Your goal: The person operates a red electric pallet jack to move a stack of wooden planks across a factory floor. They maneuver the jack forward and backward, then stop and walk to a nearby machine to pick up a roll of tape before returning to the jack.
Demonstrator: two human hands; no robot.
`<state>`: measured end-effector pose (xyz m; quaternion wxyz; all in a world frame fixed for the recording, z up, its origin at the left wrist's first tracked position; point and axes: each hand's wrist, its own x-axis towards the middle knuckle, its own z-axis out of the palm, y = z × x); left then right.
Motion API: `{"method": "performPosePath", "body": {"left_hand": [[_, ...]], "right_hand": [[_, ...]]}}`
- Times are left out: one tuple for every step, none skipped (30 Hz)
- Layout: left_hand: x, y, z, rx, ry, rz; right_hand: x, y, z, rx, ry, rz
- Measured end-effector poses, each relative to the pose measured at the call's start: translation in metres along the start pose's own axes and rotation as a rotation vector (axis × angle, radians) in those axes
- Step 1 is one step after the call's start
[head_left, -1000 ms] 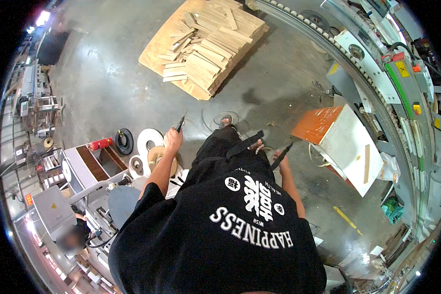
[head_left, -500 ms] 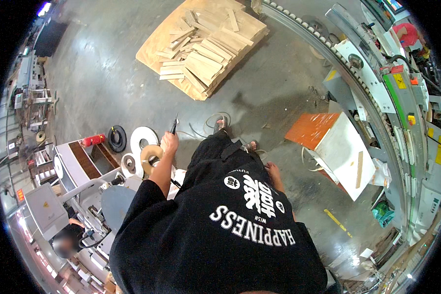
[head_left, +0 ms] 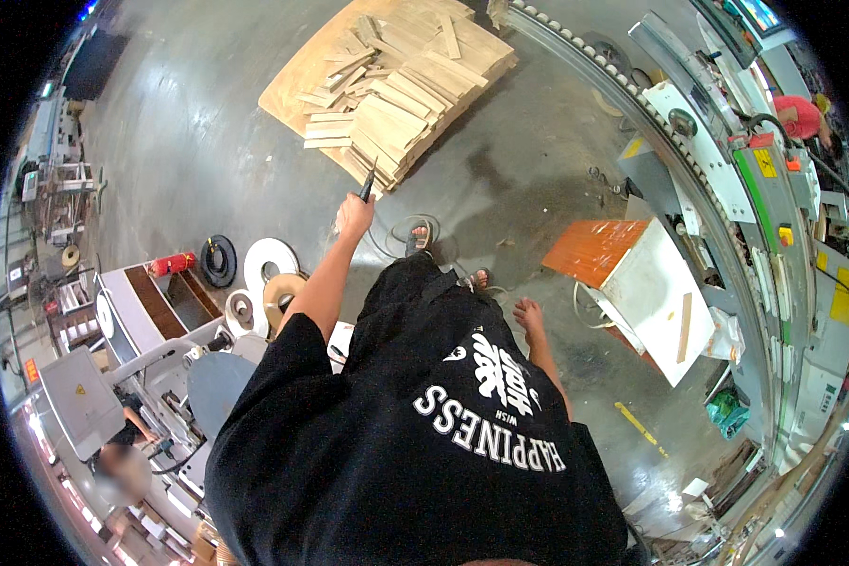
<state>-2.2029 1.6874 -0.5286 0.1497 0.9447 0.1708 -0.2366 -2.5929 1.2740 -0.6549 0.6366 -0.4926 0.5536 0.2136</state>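
Note:
My left hand (head_left: 356, 219) reaches forward, closed around a dark-handled, pointed hand tool (head_left: 368, 184). Its thin tip points away from me, overlapping in view the near corner of a wood stack; whether it touches cannot be told. A pale thin strip or hose (head_left: 379, 243) loops on the floor between that hand and my feet. To the right, my right hand (head_left: 528, 313) hangs beside my leg with loosely bent fingers and nothing visible in them. The stack of pale wooden strips (head_left: 396, 108) lies on a board ahead.
White and tan rolls (head_left: 271, 264), a black coil (head_left: 219, 261) and a red cylinder (head_left: 173, 264) stand on the left. At the right are an orange-and-white panel box (head_left: 651, 283) and a curved roller machine (head_left: 698, 156). Another person (head_left: 127, 453) is at the lower left, one in red (head_left: 799, 118) far right.
My left hand has moved forward and slightly right with the pointed tool, toward the wood stack. My right hand has swung forward, away from my body. The view has shifted slightly.

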Motion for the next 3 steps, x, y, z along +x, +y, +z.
{"method": "performPosePath", "body": {"left_hand": [[0.001,0.004,-0.001,-0.029,-0.005,-0.026],[0.006,0.000,0.003,-0.013,-0.034,-0.042],[0.013,-0.013,0.009,0.006,-0.054,-0.066]], "right_hand": [[0.004,0.009,-0.006,0.006,0.001,0.010],[0.007,0.018,-0.009,0.020,0.000,0.022],[0.001,0.020,-0.005,0.021,0.000,0.069]]}}
